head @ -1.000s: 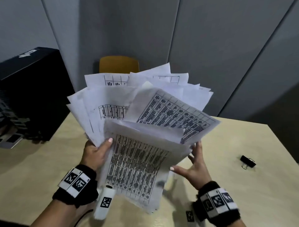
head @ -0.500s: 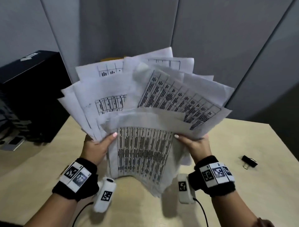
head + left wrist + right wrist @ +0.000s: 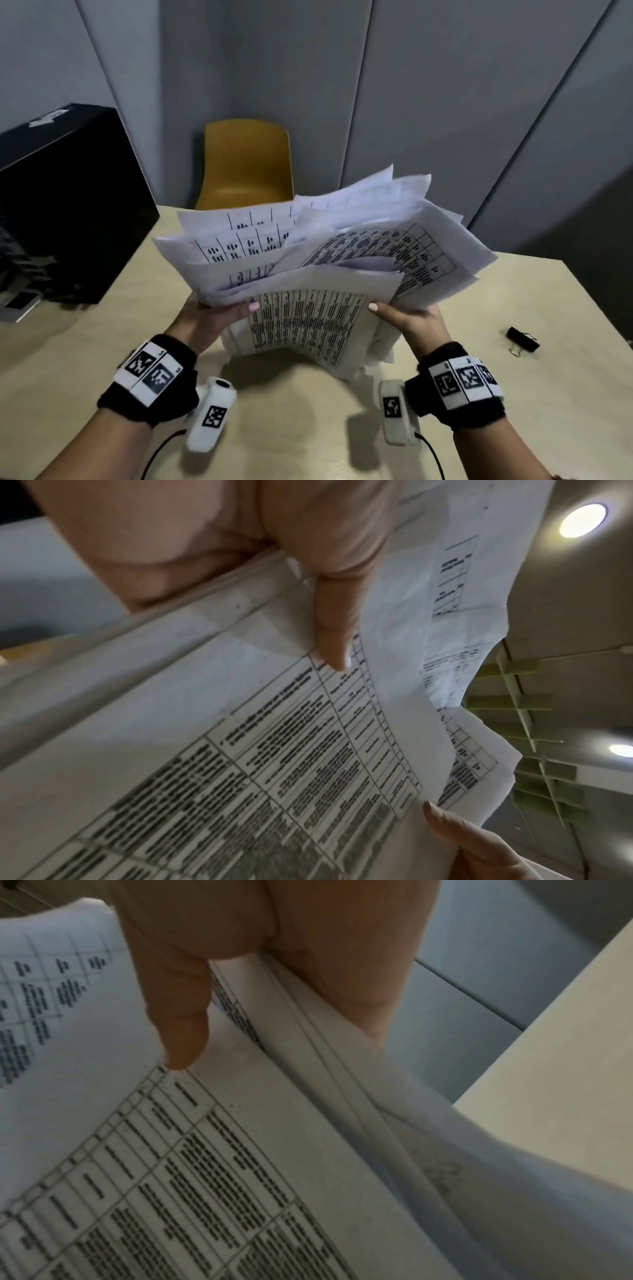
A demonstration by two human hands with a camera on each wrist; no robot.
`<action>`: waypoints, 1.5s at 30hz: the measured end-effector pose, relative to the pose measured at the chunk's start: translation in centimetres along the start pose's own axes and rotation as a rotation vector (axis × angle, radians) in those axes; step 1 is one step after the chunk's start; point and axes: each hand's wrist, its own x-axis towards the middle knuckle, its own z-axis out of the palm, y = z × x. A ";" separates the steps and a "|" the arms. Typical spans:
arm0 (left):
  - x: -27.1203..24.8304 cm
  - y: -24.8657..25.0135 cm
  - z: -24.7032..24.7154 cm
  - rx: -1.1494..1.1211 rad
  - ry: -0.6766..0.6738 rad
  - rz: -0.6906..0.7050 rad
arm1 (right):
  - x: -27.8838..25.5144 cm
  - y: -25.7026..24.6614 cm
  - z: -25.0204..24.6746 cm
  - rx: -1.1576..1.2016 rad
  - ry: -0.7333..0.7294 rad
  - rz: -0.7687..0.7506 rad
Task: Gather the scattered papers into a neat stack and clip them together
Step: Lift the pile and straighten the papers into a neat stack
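Head view: hands [image 3: 219, 317] grip papers [image 3: 308, 329] printed with unreadable tables.

A pale wooden counter [image 3: 513, 404] is carrying everything here, its far edge meeting grey wall panels. A black binder clip [image 3: 522, 339] is lying on it near the right edge, well apart from anything else, its wire handles pointing toward the near side. A big black box [image 3: 65, 205] is sitting at the far left corner, with a flat dark-and-white thing [image 3: 20, 305], too blurred to identify, lying just beside its near end.
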 end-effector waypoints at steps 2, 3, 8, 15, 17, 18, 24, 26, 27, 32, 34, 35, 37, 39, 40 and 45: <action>0.3 0.4 -0.5 0.003 0.001 0.020 | 0.3 -0.6 -0.2 0.023 -0.008 -0.026; 0.4 0.4 -0.8 0.004 0.016 0.020 | 0.5 -0.8 -0.4 0.038 -0.025 -0.039; 0.5 0.4 -0.4 0.044 -0.040 -0.048 | 0.8 -0.5 0.0 0.093 -0.085 0.014; 0.7 0.7 -0.4 -0.039 0.161 0.045 | 0.4 -2.9 0.3 0.056 -0.071 -0.142; 0.6 0.9 -0.7 -0.028 0.133 0.057 | 0.2 -3.0 0.0 0.030 -0.095 -0.149; 0.5 1.1 -0.5 -0.046 0.095 0.074 | 0.1 -2.7 -0.1 0.040 -0.099 -0.141; 0.3 1.3 1.3 0.165 0.132 0.071 | -0.2 -3.5 2.1 0.040 -0.084 -0.223; 0.7 1.1 1.0 0.194 0.214 0.129 | -0.2 -3.7 2.5 0.021 -0.103 -0.283; 0.7 1.2 0.9 0.190 0.254 0.142 | -0.3 -3.7 2.6 0.023 -0.104 -0.303; 0.6 2.5 1.1 0.145 0.222 0.239 | -0.4 -4.6 2.7 0.045 -0.145 -0.381; 0.7 2.6 0.9 0.114 0.130 0.225 | -0.4 -4.6 2.5 0.017 -0.176 -0.325; 0.7 2.7 0.8 0.101 0.087 0.214 | -0.5 -4.5 2.5 -0.009 -0.193 -0.298; 0.6 2.2 0.4 0.066 0.021 0.161 | -0.5 -3.8 2.3 -0.073 -0.202 -0.254; 0.7 1.7 0.4 0.076 0.045 0.122 | -0.3 -2.9 1.7 -0.109 -0.201 -0.244; 0.8 1.5 0.4 0.081 0.055 0.133 | -0.3 -2.7 1.3 -0.116 -0.182 -0.245; 1.0 1.7 -0.1 0.098 0.036 0.183 | -1.3 -1.4 -1.3 -0.160 0.001 -0.228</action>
